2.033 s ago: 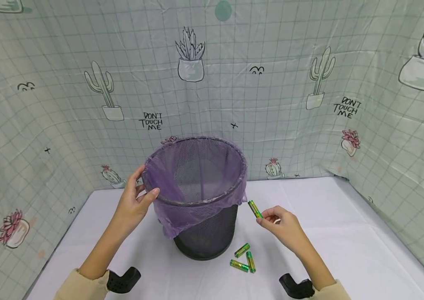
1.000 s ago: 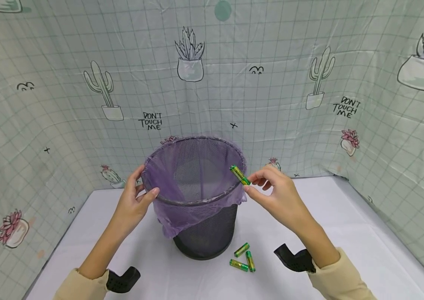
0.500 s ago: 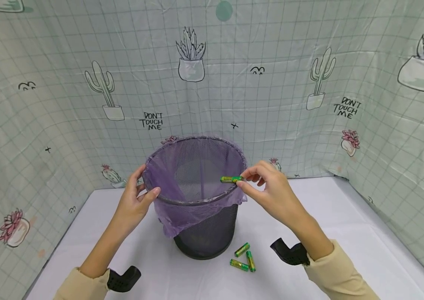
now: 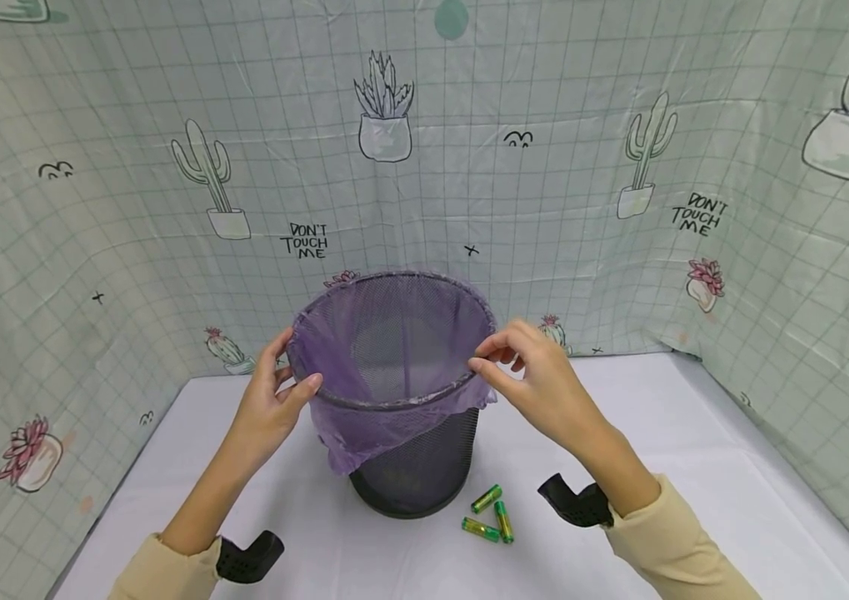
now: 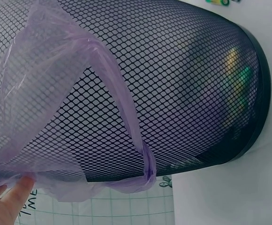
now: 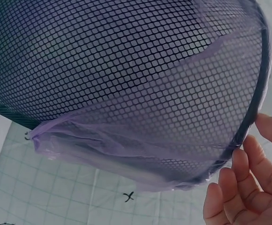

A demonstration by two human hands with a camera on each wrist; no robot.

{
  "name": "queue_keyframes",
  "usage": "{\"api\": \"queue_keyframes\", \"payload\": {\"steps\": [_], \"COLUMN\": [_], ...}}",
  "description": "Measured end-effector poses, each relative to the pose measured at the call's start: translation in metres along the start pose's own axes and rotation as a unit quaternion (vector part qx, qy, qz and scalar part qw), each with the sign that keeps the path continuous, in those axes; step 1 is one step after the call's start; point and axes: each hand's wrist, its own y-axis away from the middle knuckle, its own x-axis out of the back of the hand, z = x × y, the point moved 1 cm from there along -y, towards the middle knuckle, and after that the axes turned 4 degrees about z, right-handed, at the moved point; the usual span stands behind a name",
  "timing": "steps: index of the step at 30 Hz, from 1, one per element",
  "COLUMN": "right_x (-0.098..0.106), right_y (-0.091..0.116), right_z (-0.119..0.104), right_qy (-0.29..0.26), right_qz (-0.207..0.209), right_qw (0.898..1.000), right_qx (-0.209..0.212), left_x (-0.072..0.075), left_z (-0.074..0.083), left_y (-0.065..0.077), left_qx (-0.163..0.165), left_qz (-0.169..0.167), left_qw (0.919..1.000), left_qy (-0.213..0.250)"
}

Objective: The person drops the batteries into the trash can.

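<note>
A black mesh wastebasket stands upright, lined with a thin purple plastic bag folded over its rim. My left hand grips the rim on the left, thumb in front and fingers outside. At the right rim, my right hand hovers with thumb and index finger slightly apart and nothing visible between them. Three green-and-gold batteries lie on the table right of the basket: one battery behind, another battery and a third battery in front. Blurry green and yellow shapes show through the mesh low in the basket.
A white cloth covers the table. Behind and at both sides hangs a pale grid-patterned curtain printed with cacti. Black curved wrist mounts sit by both beige sleeves.
My right hand carried a battery from beside the basket up over its right rim. That battery has left the fingers and is out of sight. My left hand stayed on the rim.
</note>
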Motion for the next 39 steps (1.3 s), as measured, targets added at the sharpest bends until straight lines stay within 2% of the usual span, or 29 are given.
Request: {"api": "queue_keyframes", "payload": {"steps": [5,10,19,25,31,39], "right_x": [0.001,-0.001,-0.017,-0.031,-0.042,-0.052], "right_y": [0.006,0.017,0.048,0.067,0.084,0.104], "right_z": [0.008,0.020,0.052,0.075,0.092,0.103], "right_qy": [-0.001,0.000,0.001,-0.002,-0.010,-0.042], "right_qz": [0.002,-0.001,-0.060,-0.112,-0.144,-0.177], "right_qw": [1.000,0.998,0.990,0.979,0.964,0.951], "right_qx": [-0.020,-0.060,-0.128,-0.172,-0.224,-0.251], "left_x": [0.000,0.001,0.000,0.000,0.000,0.000], "left_z": [0.000,0.001,0.000,0.000,0.000,0.001], "left_y": [0.000,0.000,0.000,0.000,0.001,0.001], "left_qx": [0.000,0.001,0.002,0.001,-0.002,-0.002], "left_qz": [0.001,-0.001,0.001,0.002,0.002,0.002], "left_qw": [1.0000,1.0000,1.0000,1.0000,0.9999,1.0000], "left_qy": [-0.004,-0.004,-0.005,-0.009,-0.010,-0.008]}}
